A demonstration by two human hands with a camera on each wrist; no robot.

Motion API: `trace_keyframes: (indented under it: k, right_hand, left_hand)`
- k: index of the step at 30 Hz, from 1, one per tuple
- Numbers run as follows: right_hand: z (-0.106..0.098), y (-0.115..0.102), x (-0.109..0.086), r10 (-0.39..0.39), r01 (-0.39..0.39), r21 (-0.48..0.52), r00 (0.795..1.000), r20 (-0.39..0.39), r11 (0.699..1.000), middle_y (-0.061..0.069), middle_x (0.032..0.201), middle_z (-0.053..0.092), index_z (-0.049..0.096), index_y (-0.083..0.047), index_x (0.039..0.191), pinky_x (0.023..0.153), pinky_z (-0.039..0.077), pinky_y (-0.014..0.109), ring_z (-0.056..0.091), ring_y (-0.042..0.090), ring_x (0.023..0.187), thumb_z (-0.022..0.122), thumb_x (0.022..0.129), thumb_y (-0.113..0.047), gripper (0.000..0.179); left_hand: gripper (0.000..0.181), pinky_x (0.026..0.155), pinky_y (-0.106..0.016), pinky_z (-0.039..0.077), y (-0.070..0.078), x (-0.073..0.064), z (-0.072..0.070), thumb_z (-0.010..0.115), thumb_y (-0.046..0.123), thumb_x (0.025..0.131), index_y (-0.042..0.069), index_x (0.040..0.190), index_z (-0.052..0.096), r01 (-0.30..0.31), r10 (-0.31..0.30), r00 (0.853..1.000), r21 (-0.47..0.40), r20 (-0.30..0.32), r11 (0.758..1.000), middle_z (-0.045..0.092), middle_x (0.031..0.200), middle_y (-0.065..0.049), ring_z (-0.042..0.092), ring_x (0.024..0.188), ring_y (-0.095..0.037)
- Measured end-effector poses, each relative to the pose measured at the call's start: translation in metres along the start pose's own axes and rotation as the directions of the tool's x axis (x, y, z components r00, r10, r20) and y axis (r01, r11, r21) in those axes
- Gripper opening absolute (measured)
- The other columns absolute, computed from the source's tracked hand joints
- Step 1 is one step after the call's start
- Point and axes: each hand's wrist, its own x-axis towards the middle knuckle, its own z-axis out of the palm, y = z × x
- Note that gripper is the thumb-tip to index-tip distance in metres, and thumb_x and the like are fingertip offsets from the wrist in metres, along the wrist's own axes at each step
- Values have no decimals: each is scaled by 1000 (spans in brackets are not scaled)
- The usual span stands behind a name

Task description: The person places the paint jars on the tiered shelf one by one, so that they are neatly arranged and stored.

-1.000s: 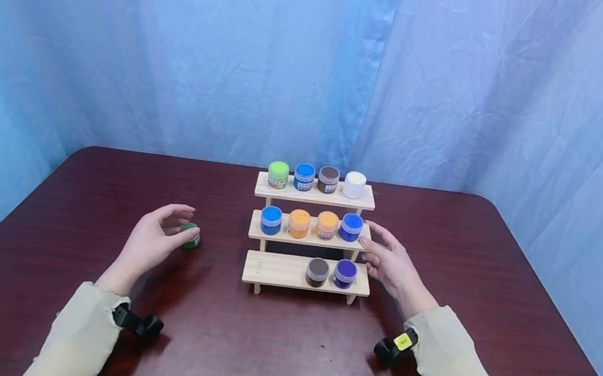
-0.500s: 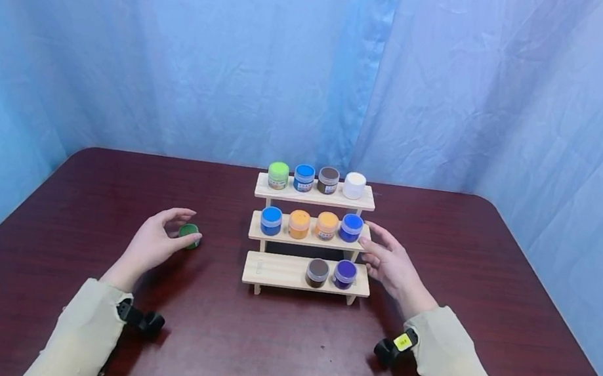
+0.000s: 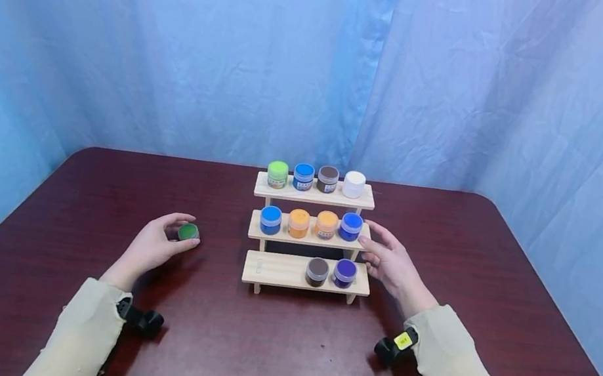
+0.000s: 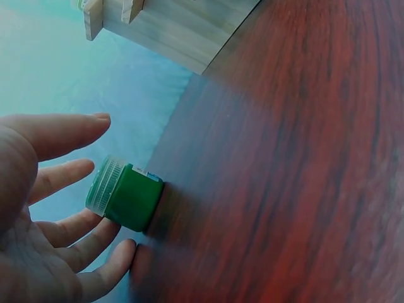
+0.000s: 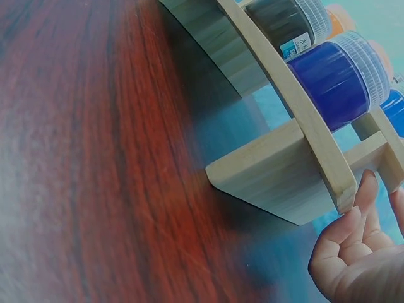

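In the head view my left hand (image 3: 151, 246) is curved loosely around a small green paint jar (image 3: 188, 233), which stands on the table. The left wrist view shows the thumb apart from the lid of this green jar (image 4: 126, 194), while the other fingers lie beside and behind it. My right hand (image 3: 393, 266) holds the right end of a three-tier wooden stand (image 3: 281, 271), thumb in front of the middle shelf and index finger behind. A purple paint jar (image 5: 334, 82) sits on the bottom shelf near that hand.
Light green (image 3: 277, 174), blue, dark brown and white jars line the top shelf. On the middle one are blue, two orange (image 3: 298, 223) and dark blue jars. A dark brown jar (image 3: 317, 272) stands beside the purple one. Blue curtains (image 3: 228, 56) hang behind the table.
My left hand has lowered slightly around the green jar; its thumb now covers less of the jar, and more of the lid shows. The right hand and the stand have stayed put.
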Motion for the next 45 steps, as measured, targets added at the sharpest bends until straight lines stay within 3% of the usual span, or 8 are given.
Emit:
trace_keyframes:
  k: [13,23,45]
  right_hand:
    - [0,-2,-1,0,0,-2,1000,13,1000,-15,82,58,24,-16,147,61,43,18,52,2,68,55,93,-22,62]
    - [-1,-1,1,9,-9,3,1000,8,1000,-14,83,57,24,-16,147,61,43,16,52,1,68,54,93,-23,62]
    - [-1,1,1,7,-7,15,1000,10,1000,-15,82,58,25,-17,146,61,43,17,52,1,68,55,93,-23,61]
  left_hand:
    - [48,82,-36,49,-2,0,-1,65,22,87,7,130,51,7,-7,1000,15,24,1000,57,123,-20,58,105,-30]
    - [45,89,-46,49,-1,3,1,63,18,88,7,130,51,39,-40,999,34,32,999,55,126,-22,55,111,-35]
    - [39,89,-47,48,2,2,1,62,12,88,5,126,55,37,-38,999,53,23,998,56,124,-22,57,108,-34]
